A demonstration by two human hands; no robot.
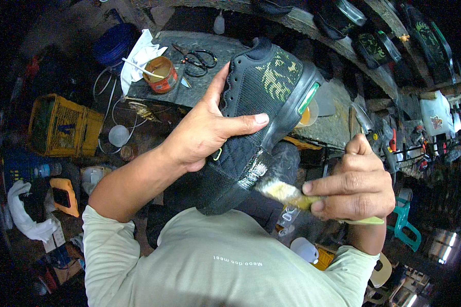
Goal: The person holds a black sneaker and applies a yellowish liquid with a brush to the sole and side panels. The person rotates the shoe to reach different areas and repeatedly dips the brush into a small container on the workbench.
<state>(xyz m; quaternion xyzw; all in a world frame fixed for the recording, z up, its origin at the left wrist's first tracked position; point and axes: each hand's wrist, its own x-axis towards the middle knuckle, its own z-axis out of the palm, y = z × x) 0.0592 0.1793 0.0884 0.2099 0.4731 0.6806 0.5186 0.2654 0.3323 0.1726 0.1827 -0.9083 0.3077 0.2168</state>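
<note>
A black shoe (246,97), patterned in yellowish green at its heel, tilts upright in front of my chest. My left hand (205,125) grips it, with the thumb across the side and the fingers mostly hidden behind. My right hand (361,181) pinches a brush (284,192) with a yellow-green handle and pale, clumped bristles. The bristle end is close to the lower front part of the shoe; I cannot tell whether they touch. Along the edge there, a wet, glossy patch (254,171) shines on the dark upper.
On the dark worktable (176,46) stand an orange-red can (161,74) with a stick in it and black-handled scissors (200,62). More black shoes (371,48) sit on a rack at upper right. A yellow crate (64,125) stands at left, a green plastic stool (407,225) at right.
</note>
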